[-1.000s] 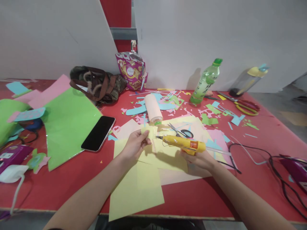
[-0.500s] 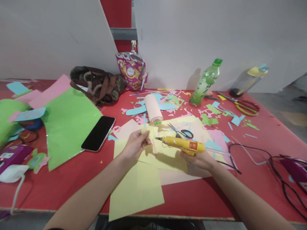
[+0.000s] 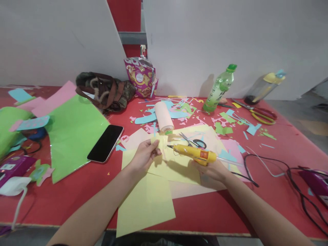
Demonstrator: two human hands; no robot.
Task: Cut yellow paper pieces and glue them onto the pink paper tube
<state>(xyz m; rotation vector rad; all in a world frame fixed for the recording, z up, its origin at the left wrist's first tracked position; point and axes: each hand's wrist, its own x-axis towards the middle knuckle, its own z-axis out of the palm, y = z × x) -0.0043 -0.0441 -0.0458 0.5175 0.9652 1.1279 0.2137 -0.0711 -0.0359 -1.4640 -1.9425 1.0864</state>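
Note:
My left hand (image 3: pixel 146 153) pinches a small pale yellow paper piece (image 3: pixel 161 140) between thumb and fingers. Wrapped round the handle of a yellow hot glue gun (image 3: pixel 194 152) is my right hand (image 3: pixel 210 168). The gun's dark nozzle points left, close to the paper piece's right edge; whether it touches I cannot tell. A clear glue stick (image 3: pixel 229 161) sticks out of its back. Just beyond lie scissors (image 3: pixel 192 140) with black handles, on yellow paper sheets (image 3: pixel 146 201). A bottle wrapped in pale pink paper (image 3: pixel 164 116) lies behind my left hand, its green cap towards me.
A black-screened phone (image 3: pixel 105 143) and a large green sheet (image 3: pixel 74 136) lie left. Paper scraps (image 3: pixel 224 128) cover the back. A green drink bottle (image 3: pixel 220 89), pliers (image 3: pixel 262 114), a snack bag (image 3: pixel 141 77) and a cloth bag (image 3: pixel 105 90) stand or lie behind. A black cable (image 3: pixel 287 167) runs right.
The glue gun has shifted slightly left and its back end has turned a little. My left hand keeps its place with the paper piece.

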